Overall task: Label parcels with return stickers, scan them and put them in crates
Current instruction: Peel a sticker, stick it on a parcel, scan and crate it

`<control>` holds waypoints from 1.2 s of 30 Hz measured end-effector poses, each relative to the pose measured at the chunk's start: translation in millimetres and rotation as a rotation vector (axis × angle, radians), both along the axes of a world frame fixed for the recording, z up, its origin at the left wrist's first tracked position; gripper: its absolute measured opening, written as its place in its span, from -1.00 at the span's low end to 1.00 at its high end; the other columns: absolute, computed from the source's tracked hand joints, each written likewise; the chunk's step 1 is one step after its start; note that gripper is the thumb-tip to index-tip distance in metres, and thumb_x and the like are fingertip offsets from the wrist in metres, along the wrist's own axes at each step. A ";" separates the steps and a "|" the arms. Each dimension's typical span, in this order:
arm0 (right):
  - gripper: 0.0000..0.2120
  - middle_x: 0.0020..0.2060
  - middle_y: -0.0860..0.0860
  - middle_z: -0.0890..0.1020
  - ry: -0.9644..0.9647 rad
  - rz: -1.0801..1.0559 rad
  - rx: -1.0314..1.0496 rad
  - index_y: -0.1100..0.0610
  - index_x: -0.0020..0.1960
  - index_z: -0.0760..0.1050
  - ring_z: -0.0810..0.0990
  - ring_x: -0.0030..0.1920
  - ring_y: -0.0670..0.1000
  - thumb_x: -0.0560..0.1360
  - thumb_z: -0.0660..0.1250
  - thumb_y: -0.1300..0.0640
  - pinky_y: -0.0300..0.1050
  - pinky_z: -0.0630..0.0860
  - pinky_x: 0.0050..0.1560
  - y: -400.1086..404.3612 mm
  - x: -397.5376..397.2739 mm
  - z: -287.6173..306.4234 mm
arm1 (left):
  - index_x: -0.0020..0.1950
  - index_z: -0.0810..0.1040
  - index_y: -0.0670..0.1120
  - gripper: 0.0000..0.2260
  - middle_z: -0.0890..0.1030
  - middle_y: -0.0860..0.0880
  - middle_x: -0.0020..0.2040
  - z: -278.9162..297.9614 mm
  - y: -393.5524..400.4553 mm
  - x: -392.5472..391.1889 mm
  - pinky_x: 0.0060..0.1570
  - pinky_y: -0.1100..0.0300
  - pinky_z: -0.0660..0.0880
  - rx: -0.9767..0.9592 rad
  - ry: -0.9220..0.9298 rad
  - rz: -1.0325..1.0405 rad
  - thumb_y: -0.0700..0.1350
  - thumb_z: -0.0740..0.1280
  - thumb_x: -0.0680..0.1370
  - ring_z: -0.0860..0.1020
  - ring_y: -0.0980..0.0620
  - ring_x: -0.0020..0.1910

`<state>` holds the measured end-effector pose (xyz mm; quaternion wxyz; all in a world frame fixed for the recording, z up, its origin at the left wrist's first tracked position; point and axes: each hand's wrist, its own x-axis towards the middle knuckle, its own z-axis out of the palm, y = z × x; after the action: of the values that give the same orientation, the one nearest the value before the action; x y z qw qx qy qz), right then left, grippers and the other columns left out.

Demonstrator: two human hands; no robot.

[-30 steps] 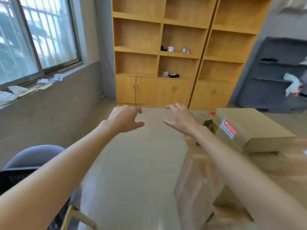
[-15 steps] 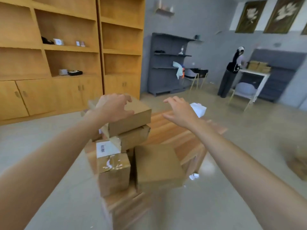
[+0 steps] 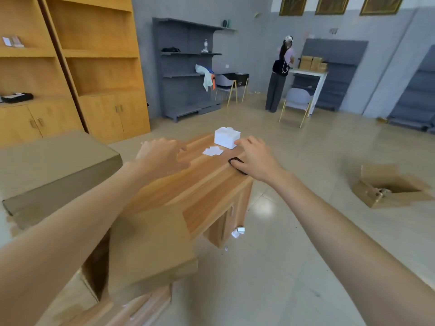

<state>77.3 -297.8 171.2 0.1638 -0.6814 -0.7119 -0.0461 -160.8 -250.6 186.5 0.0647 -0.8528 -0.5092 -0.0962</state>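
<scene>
Cabinet (image 3: 70, 67): tall, wooden, against the far left wall, with open shelves above closed doors.
Big box (image 3: 54, 170): brown cardboard, at the left edge, on top of the pile beside the desk.
Left hand (image 3: 162, 156): stretched out above the desk, blurred; fingers loosely spread, holding nothing.
Flat box (image 3: 150, 245): cardboard, low in the view, under the left forearm, overhanging the near end of the desk.
Desk (image 3: 200, 191): wooden, running away from the camera between the two arms.
Stickers (image 3: 213, 151): a few white slips lying on the desk between the hands, just in front of the white box.
White box (image 3: 226, 137): at the far end of the desk, close to the right fingertips; contact cannot be told.
Black object (image 3: 236, 165): an oval shape on the right edge of the desk, partly under the right hand; what it is cannot be told.
Right hand (image 3: 255, 158): over the desk's right edge, fingers extended and relaxed, gripping nothing.
Person (image 3: 281, 71): standing far back at a white table stacked with boxes.
Open carton (image 3: 388, 187): on the floor at the right, flaps up, well apart from the desk.
</scene>
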 end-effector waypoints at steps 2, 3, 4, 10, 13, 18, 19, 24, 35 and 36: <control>-0.51 0.27 0.05 0.42 -0.008 -0.018 -0.017 0.08 0.42 0.32 0.37 0.27 0.12 0.54 0.29 -0.03 -0.04 0.32 0.22 17.6 19.5 -8.0 | 0.35 0.43 0.07 -0.57 0.56 0.05 0.24 -9.6 24.5 22.3 0.01 0.10 0.43 -0.024 0.001 -0.009 0.18 0.29 0.52 0.52 -0.06 0.20; -0.51 0.27 0.06 0.42 -0.013 -0.023 -0.020 0.07 0.42 0.31 0.37 0.27 0.12 0.53 0.29 -0.02 -0.05 0.31 0.23 27.8 29.4 -11.4 | 0.35 0.43 0.07 -0.57 0.57 0.04 0.22 -14.0 38.7 33.6 0.02 0.09 0.44 -0.030 0.002 -0.013 0.18 0.29 0.52 0.52 -0.06 0.19; -0.51 0.27 0.06 0.42 -0.024 -0.026 -0.021 0.08 0.42 0.31 0.36 0.27 0.12 0.53 0.28 -0.01 -0.05 0.31 0.24 38.7 39.5 -13.8 | 0.35 0.43 0.07 -0.56 0.57 0.04 0.21 -17.4 53.4 45.1 0.01 0.09 0.44 -0.032 0.000 -0.016 0.19 0.29 0.52 0.53 -0.06 0.19; -0.48 0.28 0.06 0.41 -0.131 -0.029 -0.034 0.07 0.44 0.27 0.34 0.29 0.10 0.53 0.28 -0.02 -0.09 0.27 0.23 113.3 106.1 -1.7 | 0.32 0.43 0.10 -0.61 0.59 0.04 0.17 -16.0 142.8 119.1 -0.09 0.12 0.39 -0.012 -0.058 -0.052 0.17 0.30 0.53 0.54 -0.08 0.14; -0.48 0.29 0.06 0.40 -0.225 -0.019 -0.035 0.07 0.45 0.26 0.34 0.30 0.10 0.55 0.26 -0.04 -0.08 0.27 0.21 153.1 137.8 14.5 | 0.22 0.51 0.06 -0.70 0.61 0.04 0.12 -11.1 185.1 149.8 -0.15 0.16 0.31 -0.032 -0.086 -0.025 0.12 0.29 0.53 0.55 -0.08 0.08; -0.48 0.29 0.07 0.42 -0.138 0.016 0.004 0.08 0.42 0.30 0.35 0.30 0.11 0.53 0.31 -0.06 -0.04 0.29 0.27 214.0 169.8 23.4 | 0.21 0.52 0.05 -0.70 0.60 0.03 0.13 -7.7 230.3 172.9 -0.14 0.14 0.31 -0.034 -0.097 -0.001 0.15 0.26 0.56 0.54 -0.07 0.11; -0.48 0.29 0.07 0.42 -0.130 0.030 -0.007 0.08 0.42 0.31 0.36 0.29 0.11 0.53 0.31 -0.05 -0.04 0.30 0.27 224.6 171.8 20.1 | 0.24 0.51 0.07 -0.69 0.59 0.04 0.15 -10.7 235.7 173.1 -0.11 0.13 0.34 -0.040 -0.086 0.006 0.15 0.26 0.56 0.54 -0.07 0.13; -0.48 0.27 0.05 0.42 -0.173 0.171 -0.046 0.08 0.41 0.30 0.37 0.23 0.09 0.53 0.28 -0.09 -0.07 0.33 0.19 284.7 162.0 -1.9 | 0.29 0.48 0.05 -0.61 0.57 0.02 0.21 -29.3 263.8 155.6 0.06 0.08 0.46 -0.083 -0.043 0.127 0.19 0.30 0.52 0.52 -0.06 0.18; -0.49 0.30 0.07 0.41 -0.056 0.746 -0.079 0.09 0.43 0.29 0.32 0.34 0.11 0.55 0.30 -0.04 0.03 0.33 0.31 394.1 52.0 -10.1 | 0.38 0.40 0.02 -0.54 0.54 0.01 0.26 -21.2 235.6 75.1 0.12 0.06 0.43 -0.057 -0.045 0.671 0.18 0.27 0.55 0.50 -0.03 0.22; -0.48 0.30 0.08 0.41 -0.033 0.786 -0.089 0.10 0.43 0.29 0.33 0.35 0.12 0.54 0.30 -0.04 0.03 0.32 0.31 398.2 41.3 -9.8 | 0.39 0.40 0.02 -0.54 0.54 0.00 0.26 -18.8 226.9 69.3 0.12 0.06 0.44 -0.052 -0.041 0.718 0.18 0.27 0.55 0.50 -0.04 0.21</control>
<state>118.6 100.4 161.4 0.1278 -0.3626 -0.9223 0.0398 -91.5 -23.7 167.7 0.0626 -0.6188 -0.7798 -0.0715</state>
